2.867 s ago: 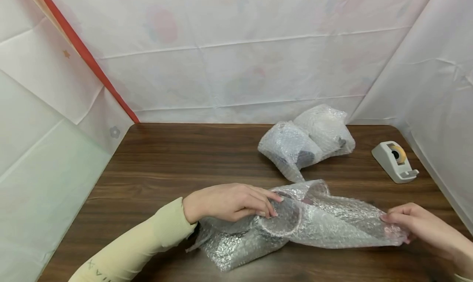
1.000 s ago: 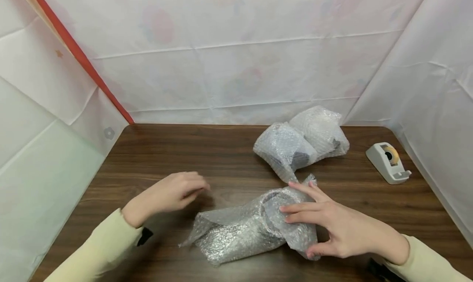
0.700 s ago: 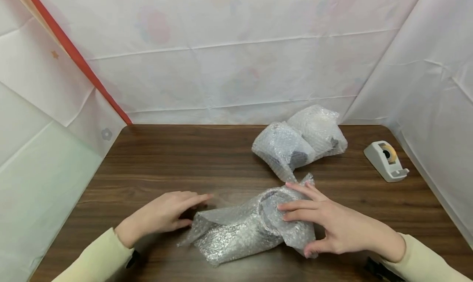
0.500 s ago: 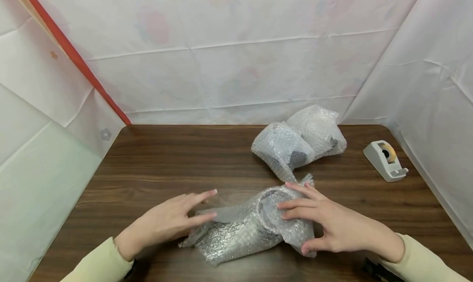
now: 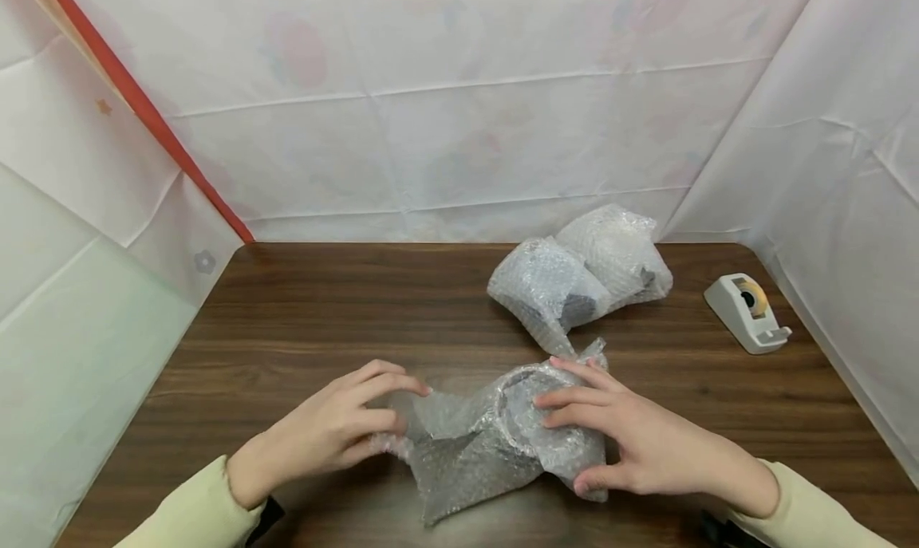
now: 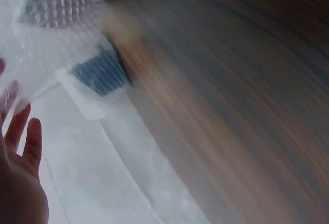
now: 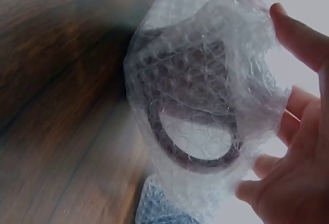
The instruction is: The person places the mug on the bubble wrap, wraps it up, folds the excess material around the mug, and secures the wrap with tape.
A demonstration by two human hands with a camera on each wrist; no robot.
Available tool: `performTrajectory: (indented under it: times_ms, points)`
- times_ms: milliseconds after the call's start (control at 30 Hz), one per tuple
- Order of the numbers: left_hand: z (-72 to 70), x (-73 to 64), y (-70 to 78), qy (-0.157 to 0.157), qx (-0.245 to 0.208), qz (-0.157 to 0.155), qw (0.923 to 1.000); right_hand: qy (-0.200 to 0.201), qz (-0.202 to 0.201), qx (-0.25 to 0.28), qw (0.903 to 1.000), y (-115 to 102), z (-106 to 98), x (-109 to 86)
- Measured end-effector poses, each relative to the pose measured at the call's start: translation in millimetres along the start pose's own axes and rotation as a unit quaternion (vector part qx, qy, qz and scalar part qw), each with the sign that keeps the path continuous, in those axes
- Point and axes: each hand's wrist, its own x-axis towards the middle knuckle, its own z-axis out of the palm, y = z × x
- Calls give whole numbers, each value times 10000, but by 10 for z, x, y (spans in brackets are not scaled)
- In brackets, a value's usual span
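Observation:
A sheet of bubble wrap (image 5: 467, 464) lies around a mug on the table, whose round rim shows through in the head view. In the right wrist view, the mug's dark curved handle (image 7: 200, 162) is visible through the bubbles. My left hand (image 5: 333, 424) pinches the loose left end of the wrap, which is lifted a little off the table. My right hand (image 5: 639, 436) rests with spread fingers on the folded wrap over the mug's opening. In the left wrist view, part of my left hand (image 6: 23, 178) shows beside blurred wrap.
Two bubble-wrapped bundles (image 5: 549, 281) lie side by side behind the mug, the nearer one's tail close to my right fingertips. A white tape dispenser (image 5: 747, 313) stands at the right on the brown wooden table (image 5: 323, 309). White sheets hang around the back and sides.
The wrap's right end has been folded over the mug, and my right hand has moved onto it. My left hand left the mug, moved left, then took the wrap's left end and raised it.

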Motion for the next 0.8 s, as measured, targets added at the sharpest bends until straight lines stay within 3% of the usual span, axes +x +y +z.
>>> performTrajectory:
  times_ms: [67,200,333,500,667,800]
  points:
    - [54,104,-33,434,-468,-79,9979,52,11,-34,10000,-16,17,14]
    - [210,332,-105,1179,-1112,-259,9864,63,85,-194,9998,-44,60,56]
    - [348,568,-160,1437,-1448,-435,9780,10,275,-445,9986,-79,108,93]
    - [478,803,-223,1146,-1673,-773,9762,82,389,-544,9977,-104,184,168]
    - [578,909,-254,399,-1749,-1315,9750,219,468,-648,9966,-123,267,220]
    - [625,947,-236,-178,-1841,-1678,9683,577,528,-528,9955,-119,339,211]
